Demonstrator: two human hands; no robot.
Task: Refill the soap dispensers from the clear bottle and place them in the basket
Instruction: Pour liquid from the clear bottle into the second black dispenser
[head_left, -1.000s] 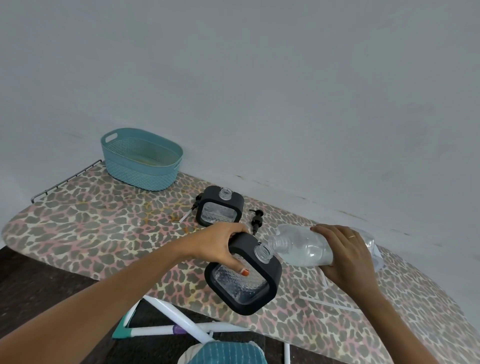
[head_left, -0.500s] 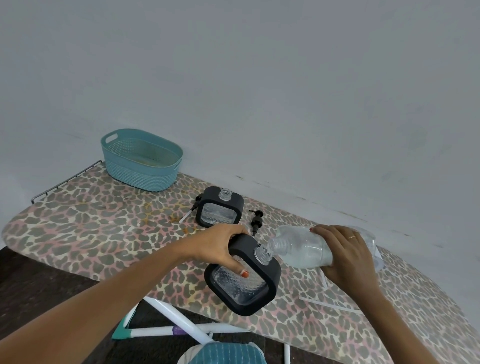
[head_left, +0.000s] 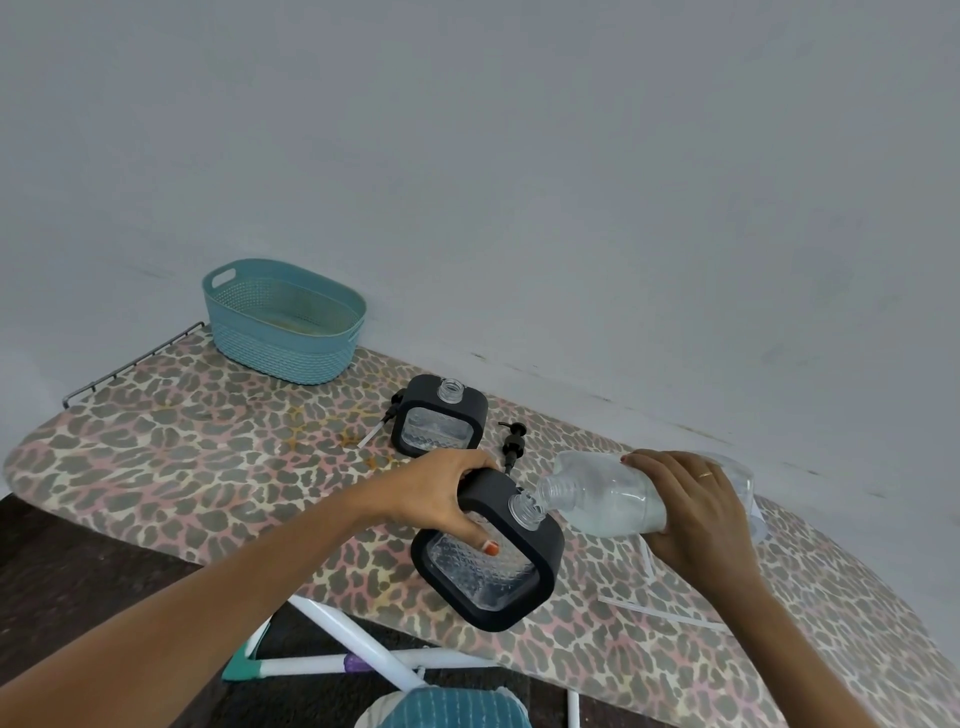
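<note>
A: Status of the nearest item?

B: The near dispenser (head_left: 485, 571), a black frame with a clear ribbed window, is held tilted above the front edge of the ironing board (head_left: 182, 441). Its pump is off and its threaded neck is open.

A: Left hand?

B: The left hand (head_left: 441, 499) grips the near dispenser's upper corner, with the fingers over the top and the thumb curled onto the window.

A: Right hand?

B: The right hand (head_left: 696, 514) is wrapped round the body of the clear bottle (head_left: 602, 496). The bottle lies nearly level with its open mouth at the dispenser's neck. Liquid sits along its lower side.

A: Farther back?

B: A black pump head (head_left: 511, 441) lies on the board just behind the left hand. The far dispenser (head_left: 439, 415) stands upright beside it, neck open, with a second pump (head_left: 392, 410) against its left side. The teal basket (head_left: 283, 322) stands at the board's far left end, near the wall and well apart from both dispensers.
</note>
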